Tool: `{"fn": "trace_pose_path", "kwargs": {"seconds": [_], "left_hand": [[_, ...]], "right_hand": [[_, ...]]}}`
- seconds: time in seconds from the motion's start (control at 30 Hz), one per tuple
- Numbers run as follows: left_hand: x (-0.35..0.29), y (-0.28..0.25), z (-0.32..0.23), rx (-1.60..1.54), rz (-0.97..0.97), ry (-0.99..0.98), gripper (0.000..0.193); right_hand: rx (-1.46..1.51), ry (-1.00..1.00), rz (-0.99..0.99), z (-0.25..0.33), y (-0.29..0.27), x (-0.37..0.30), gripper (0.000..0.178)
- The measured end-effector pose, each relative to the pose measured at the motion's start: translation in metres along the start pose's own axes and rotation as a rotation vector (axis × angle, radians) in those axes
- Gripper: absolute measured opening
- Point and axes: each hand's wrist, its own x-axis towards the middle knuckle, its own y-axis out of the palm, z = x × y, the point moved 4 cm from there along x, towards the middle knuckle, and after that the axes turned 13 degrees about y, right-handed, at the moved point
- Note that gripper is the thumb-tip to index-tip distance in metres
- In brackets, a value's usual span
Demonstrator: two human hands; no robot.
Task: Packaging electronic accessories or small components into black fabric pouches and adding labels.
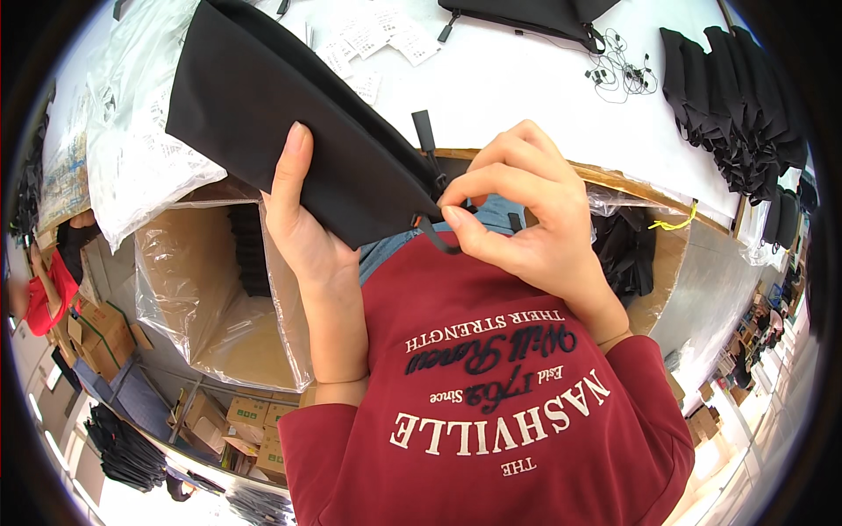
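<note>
From my end: left hand (303, 219) gripping tilted black pouch (289, 123), right hand (539, 210) pinching its zipper end (438, 182), table (526, 96) beyond.

The red shirt (395, 491) bears white-and-black lettering (500, 434); white paper slips (373, 33) bear print.

Brown cartons (107, 349) lower left; yellow tie (675, 224) right, possibly string.

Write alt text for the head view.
A person's left hand grips a black pouch, the right hand at its corner beside a zipper pull. On the white table beyond lie paper slips, tangled cords and black items.
</note>
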Motion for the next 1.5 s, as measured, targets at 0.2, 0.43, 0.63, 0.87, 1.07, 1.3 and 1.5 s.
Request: {"fn": "trace_pose_path", "kwargs": {"seconds": [0.2, 0.43, 0.63, 0.87, 1.07, 1.3, 1.5], "left_hand": [[0.001, 0.000, 0.003, -0.123, 0.030, -0.099, 0.028], [0.004, -0.007, 0.008, -0.144, -0.034, -0.164, 0.026], [0.004, 0.007, 0.012, -0.467, 0.185, -0.153, 0.025], [0.005, 0.010, 0.006, -0.528, 0.314, -0.184, 0.031], [0.006, 0.009, 0.008, -0.665, 0.364, -0.144, 0.027], [0.016, -0.023, 0.008, -0.077, -0.093, -0.007, 0.026], [0.034, -0.045, 0.001, 0.032, -0.196, 0.094, 0.031]], "right_hand": [[0.073, 0.029, 0.013, 0.000, 0.001, 0.000, 0.008], [0.132, 0.033, 0.043, 0.004, -0.001, -0.001, 0.009], [0.300, 0.103, 0.130, 0.008, -0.003, -0.003, 0.008], [0.515, 0.179, 0.240, 0.004, -0.002, -0.003, 0.005], [0.575, 0.255, 0.250, 0.002, 0.003, -0.004, 0.014], [0.640, 0.351, 0.247, -0.035, 0.017, -0.002, 0.017], [0.645, 0.447, 0.207, -0.058, 0.015, -0.011, 0.016]]}}
